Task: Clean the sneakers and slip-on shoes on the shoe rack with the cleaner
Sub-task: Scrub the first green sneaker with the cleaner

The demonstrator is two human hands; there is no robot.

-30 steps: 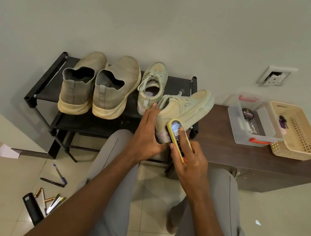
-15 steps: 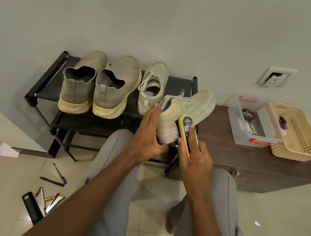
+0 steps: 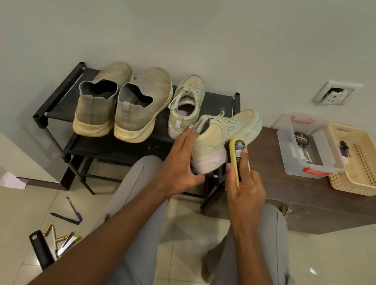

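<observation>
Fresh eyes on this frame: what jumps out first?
The tilted sneaker at the right end of the shoe rack, steadied by the left hand while the right hand holds the yellow cleaner against its side. Left of it stand the second sneaker and two slip-on shoes.

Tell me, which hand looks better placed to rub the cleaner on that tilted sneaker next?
The right hand: it already grips the yellow cleaner, right beside the tilted sneaker. The left hand is busy steadying that sneaker's heel side.
</observation>
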